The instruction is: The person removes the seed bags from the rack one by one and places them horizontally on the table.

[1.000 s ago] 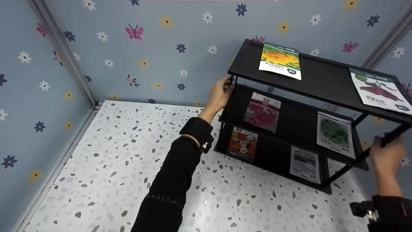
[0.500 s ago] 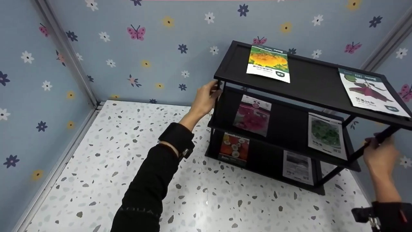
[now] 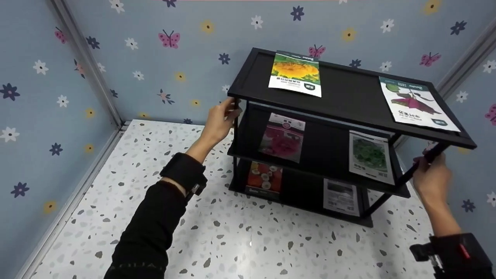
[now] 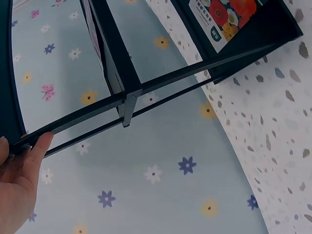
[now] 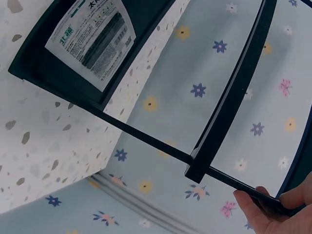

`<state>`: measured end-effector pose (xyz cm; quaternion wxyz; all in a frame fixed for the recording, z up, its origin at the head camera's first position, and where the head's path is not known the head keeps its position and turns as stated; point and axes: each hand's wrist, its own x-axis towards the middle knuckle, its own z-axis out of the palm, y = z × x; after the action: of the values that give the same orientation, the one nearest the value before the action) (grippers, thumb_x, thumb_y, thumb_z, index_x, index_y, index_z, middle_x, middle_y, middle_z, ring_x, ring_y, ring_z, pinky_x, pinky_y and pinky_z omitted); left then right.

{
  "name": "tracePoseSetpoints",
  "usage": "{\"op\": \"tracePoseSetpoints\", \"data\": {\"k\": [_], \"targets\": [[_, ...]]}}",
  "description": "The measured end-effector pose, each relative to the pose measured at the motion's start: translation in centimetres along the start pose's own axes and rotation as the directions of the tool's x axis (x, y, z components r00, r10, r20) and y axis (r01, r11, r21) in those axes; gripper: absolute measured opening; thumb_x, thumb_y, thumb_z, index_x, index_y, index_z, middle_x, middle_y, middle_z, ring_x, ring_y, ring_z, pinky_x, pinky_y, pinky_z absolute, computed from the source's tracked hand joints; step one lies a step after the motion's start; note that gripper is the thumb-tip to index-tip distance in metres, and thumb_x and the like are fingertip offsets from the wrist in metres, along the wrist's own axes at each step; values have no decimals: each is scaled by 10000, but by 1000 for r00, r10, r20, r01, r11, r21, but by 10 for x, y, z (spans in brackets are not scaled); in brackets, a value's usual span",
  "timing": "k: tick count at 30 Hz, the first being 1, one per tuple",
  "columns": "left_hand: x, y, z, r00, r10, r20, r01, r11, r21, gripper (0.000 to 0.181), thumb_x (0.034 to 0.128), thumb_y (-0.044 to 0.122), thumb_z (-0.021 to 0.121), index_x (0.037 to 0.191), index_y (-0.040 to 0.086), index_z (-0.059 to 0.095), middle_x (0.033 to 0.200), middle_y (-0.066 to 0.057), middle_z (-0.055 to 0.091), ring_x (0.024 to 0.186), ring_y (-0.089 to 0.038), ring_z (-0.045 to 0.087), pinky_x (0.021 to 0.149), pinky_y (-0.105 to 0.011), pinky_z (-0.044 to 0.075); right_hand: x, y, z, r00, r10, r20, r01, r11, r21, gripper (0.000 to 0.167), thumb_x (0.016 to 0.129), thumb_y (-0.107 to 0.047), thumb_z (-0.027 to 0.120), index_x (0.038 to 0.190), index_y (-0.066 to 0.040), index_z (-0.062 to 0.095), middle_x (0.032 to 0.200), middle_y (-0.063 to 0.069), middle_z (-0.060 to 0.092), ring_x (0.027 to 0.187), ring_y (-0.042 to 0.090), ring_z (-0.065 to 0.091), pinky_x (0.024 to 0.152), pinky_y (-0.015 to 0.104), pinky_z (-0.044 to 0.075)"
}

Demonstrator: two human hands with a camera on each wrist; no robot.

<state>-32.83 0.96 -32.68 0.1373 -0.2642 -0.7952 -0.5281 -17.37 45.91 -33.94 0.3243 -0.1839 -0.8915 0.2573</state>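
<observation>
A black three-tier shelf rack [image 3: 348,93] stands upright between my hands, at an angle to the wall. My left hand [image 3: 219,122] grips its left post just beneath the top tier; the left wrist view shows those fingers [image 4: 39,148] around the post. On the right side, my right hand [image 3: 433,180] holds the other post, its fingers [image 5: 251,207] curled around it. Seed packets lie on each tier: a yellow-flower packet [image 3: 296,71] and a purple one [image 3: 416,104] on top, pink [image 3: 285,137] and green [image 3: 370,155] in the middle, red [image 3: 265,178] and grey-white [image 3: 341,197] below.
Behind the rack rises a blue flower-patterned wall [image 3: 139,54], with side walls left and right joined by metal corner strips [image 3: 87,66]. The speckled white surface [image 3: 128,217] extends to the left and in front of the rack.
The rack has shifted left, with both hands moving along on its posts. The packets have stayed in their places on the tiers.
</observation>
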Motion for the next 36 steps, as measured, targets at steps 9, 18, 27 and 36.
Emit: {"op": "tracePoseSetpoints", "data": {"k": [9, 18, 27, 36], "targets": [[-7, 4, -11, 1000, -28, -9, 28, 1000, 1, 370, 918, 72, 469, 1282, 16, 433, 1167, -191, 527, 1050, -272, 530, 768, -347, 497, 1, -7, 7, 989, -121, -84, 124, 992, 28, 191, 881, 26, 407, 1030, 137, 452, 831, 291, 577, 709, 295, 583, 639, 375, 448], [-9, 4, -12, 998, -27, -56, 27, 1000, 9, 313, 908, 44, 478, 1214, -25, 478, 1164, -210, 511, 1035, -279, 540, 778, -358, 491, 3, -9, 12, 986, -136, -92, 141, 989, 48, 158, 868, 50, 403, 986, 139, 461, 823, 291, 582, 747, 427, 558, 658, 474, 432], [-7, 4, -4, 996, -10, -94, 14, 999, 45, 296, 909, 38, 472, 1198, -21, 494, 1130, -214, 543, 1022, -279, 549, 853, -350, 454, 5, -8, 12, 991, -91, -94, 95, 995, 33, 174, 866, 50, 377, 990, 136, 466, 855, 283, 595, 776, 433, 575, 650, 497, 458], [-2, 5, 13, 994, -13, -111, 16, 999, 35, 285, 910, 30, 468, 1188, -22, 504, 1116, -210, 552, 1011, -275, 552, 840, -355, 458, 0, 1, 4, 997, -43, -61, 45, 999, 25, 191, 872, 53, 368, 1017, 113, 475, 887, 264, 598, 789, 406, 581, 670, 486, 475]]}}
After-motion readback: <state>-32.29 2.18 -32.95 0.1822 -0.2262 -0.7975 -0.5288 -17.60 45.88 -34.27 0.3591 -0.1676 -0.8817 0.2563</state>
